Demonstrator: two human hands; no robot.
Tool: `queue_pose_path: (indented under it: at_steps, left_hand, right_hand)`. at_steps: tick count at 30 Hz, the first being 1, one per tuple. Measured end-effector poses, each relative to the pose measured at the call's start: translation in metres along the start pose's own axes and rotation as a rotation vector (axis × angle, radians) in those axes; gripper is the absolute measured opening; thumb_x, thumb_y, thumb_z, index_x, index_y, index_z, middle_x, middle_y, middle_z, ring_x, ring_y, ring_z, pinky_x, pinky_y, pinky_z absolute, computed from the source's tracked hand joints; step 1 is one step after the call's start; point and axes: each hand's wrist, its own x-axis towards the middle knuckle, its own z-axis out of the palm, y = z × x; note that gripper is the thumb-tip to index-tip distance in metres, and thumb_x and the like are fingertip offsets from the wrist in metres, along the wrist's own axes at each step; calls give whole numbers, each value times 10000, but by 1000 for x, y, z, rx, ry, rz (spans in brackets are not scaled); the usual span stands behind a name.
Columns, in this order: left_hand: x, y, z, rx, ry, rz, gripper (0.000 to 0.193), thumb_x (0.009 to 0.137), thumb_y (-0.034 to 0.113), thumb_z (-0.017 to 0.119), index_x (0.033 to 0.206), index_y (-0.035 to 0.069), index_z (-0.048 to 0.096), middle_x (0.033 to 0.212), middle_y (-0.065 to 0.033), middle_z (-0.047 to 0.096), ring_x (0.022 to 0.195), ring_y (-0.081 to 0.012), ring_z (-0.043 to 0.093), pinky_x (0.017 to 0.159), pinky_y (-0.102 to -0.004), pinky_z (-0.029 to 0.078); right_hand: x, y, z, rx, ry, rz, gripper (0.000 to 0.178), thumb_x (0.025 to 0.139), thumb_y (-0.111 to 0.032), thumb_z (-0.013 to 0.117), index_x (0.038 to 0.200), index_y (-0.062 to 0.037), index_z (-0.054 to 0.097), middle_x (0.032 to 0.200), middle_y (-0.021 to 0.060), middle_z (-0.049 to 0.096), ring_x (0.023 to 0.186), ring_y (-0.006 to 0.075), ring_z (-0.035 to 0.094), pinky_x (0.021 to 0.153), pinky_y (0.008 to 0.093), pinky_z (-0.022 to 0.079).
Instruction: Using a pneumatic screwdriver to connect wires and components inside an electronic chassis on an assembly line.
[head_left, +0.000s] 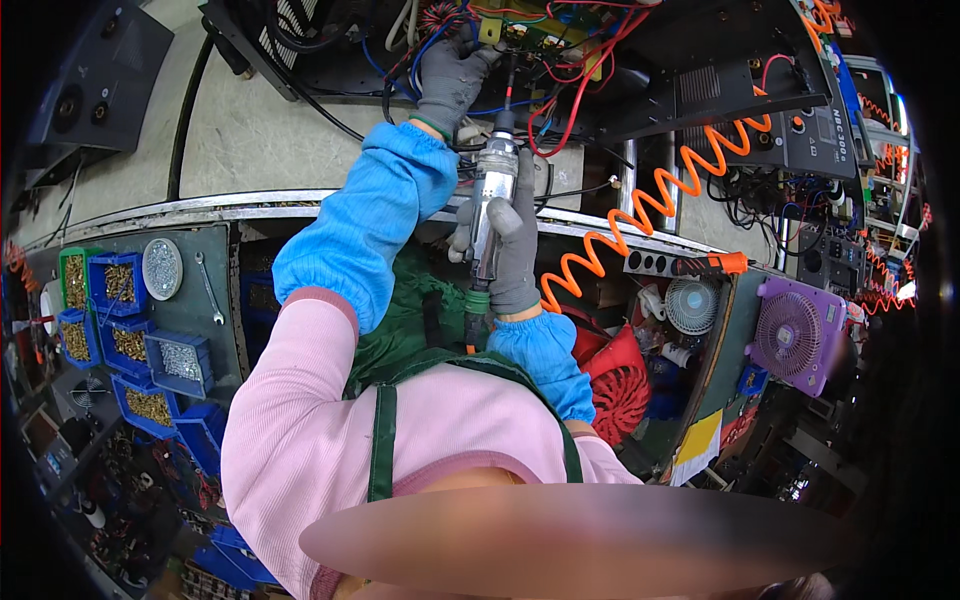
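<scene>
My right hand (512,245), in a grey glove, is wrapped round a silver inline pneumatic screwdriver (494,185). The driver points away from me, its long thin bit (510,85) reaching the near edge of a green circuit board (545,42). Beside the bit, my left hand (452,82), gloved in grey too, has its fingers bent together at the board's left end; what they pinch is hidden. Red and blue wires (575,110) loop around the board, which sits in an open black machine housing (690,85). A copper-wound coil (440,15) lies just beyond my left hand.
An orange coiled air hose (655,205) stretches across the right side. Blue bins (128,340) of small metal parts, a round dish (162,268) and a wrench (208,288) are at left. A purple fan (795,335) stands at right; a red fan (615,385) is lower.
</scene>
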Motion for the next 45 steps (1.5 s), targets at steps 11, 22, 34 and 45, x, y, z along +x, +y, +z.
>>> queue_pose_path:
  at_steps: [11, 22, 34, 45]
  left_hand:
    - [2, 5, 2, 121, 41, 87, 283, 759, 10, 690, 1032, 13, 616, 885, -62, 668, 776, -103, 620, 699, -220, 502]
    - [2, 6, 4, 152, 37, 56, 263, 772, 26, 678, 1025, 0, 615, 848, -58, 666, 736, -114, 614, 680, -227, 499]
    - [3, 12, -1, 80, -84, 28, 274, 814, 63, 618, 1081, 10, 584, 944, -74, 643, 832, -128, 602, 749, -244, 475]
    - [8, 18, -28, 743, -182, 49, 144, 834, 101, 571, 938, 31, 642, 916, -146, 652, 855, -289, 614, 776, -328, 496]
  right_hand:
    - [2, -2, 5, -2, 44, 4, 796, 786, -303, 560, 1444, -186, 129, 793, 132, 568, 538, 193, 595, 433, 313, 537]
    - [3, -4, 4, -9, 32, 11, 776, 816, -156, 500, 1460, -234, 73, 776, 111, 549, 536, 162, 592, 437, 280, 525]
    - [-14, -16, -2, -69, -17, 52, 830, 777, -130, 530, 1461, -228, 71, 787, 120, 531, 538, 166, 559, 450, 287, 488]
    - [-115, -22, -79, -282, -119, 230, 900, 698, -84, 579, 1465, -151, 113, 902, 115, 539, 571, 146, 537, 497, 282, 460]
